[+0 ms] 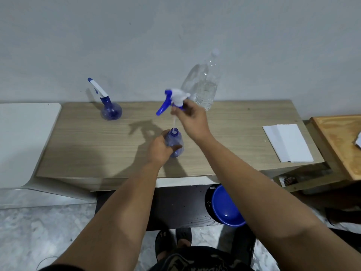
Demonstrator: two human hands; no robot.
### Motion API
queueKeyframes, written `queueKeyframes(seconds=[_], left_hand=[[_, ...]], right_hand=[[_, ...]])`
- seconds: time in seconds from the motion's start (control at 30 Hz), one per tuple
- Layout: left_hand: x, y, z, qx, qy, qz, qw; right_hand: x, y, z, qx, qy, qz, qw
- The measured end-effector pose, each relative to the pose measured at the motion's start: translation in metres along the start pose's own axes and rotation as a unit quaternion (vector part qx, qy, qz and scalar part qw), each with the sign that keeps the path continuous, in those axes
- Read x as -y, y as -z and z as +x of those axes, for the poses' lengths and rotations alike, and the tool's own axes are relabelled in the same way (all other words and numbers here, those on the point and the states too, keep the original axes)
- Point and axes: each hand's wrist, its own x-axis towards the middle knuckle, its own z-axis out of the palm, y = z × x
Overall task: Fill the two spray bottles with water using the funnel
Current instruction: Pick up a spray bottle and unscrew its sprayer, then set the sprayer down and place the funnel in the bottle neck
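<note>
Left hand [159, 148] grips spray bottle [174, 142]; right hand [190, 116] pinches trigger head [174, 99]; lift straight, clearing tube.

Tabletop [97, 145]: light wood grain, against a grey wall.
White paper [287, 142]: flat at the tabletop's right end.
Blue basin [224, 207]: on the floor, below the tabletop's front edge.

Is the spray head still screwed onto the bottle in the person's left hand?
No. The right hand holds the spray head lifted above the bottle, only its tube reaching the open neck.
</note>
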Motion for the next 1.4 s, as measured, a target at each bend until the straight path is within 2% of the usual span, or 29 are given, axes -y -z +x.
queueKeyframes(seconds=[0.1,0.17,0.27,0.37,0.53,0.67,0.97,1.1,1.2,1.3,1.4], left_hand=[[-0.001,0.001,-0.002,-0.001,-0.004,0.026,1.000],[0.001,0.000,-0.002,-0.013,-0.006,0.034,0.999],[0.001,-0.001,-0.002,-0.018,-0.018,0.027,0.999],[0.002,-0.001,-0.002,-0.016,-0.025,0.036,0.999],[0.001,0.002,-0.003,-0.013,-0.028,0.053,0.998],[-0.001,0.003,-0.003,-0.012,-0.028,0.062,0.998],[-0.003,0.002,-0.004,-0.017,-0.020,0.061,0.998],[-0.003,0.001,-0.004,-0.012,-0.010,0.053,0.998],[-0.006,0.002,-0.005,-0.012,-0.005,0.058,0.998],[-0.008,0.003,-0.006,-0.009,-0.001,0.067,0.998],[-0.008,0.004,-0.003,-0.007,0.002,0.063,0.998]], right_hand=[[0.048,0.011,0.024,-0.059,0.040,0.101,0.992],[0.068,0.026,0.038,-0.085,0.053,0.117,0.988],[0.052,0.051,0.048,-0.094,0.027,0.025,0.995],[-0.006,0.069,0.038,-0.086,-0.039,-0.102,0.990],[-0.110,0.101,-0.005,-0.024,-0.178,-0.314,0.932],[-0.152,0.110,-0.030,0.021,-0.254,-0.374,0.892],[-0.160,0.113,-0.040,0.042,-0.258,-0.460,0.849],[-0.162,0.117,-0.049,0.039,-0.250,-0.459,0.852],[-0.159,0.118,-0.056,0.033,-0.241,-0.434,0.868],[-0.151,0.118,-0.061,-0.022,-0.220,-0.399,0.890],[-0.139,0.112,-0.050,-0.057,-0.177,-0.405,0.895]])
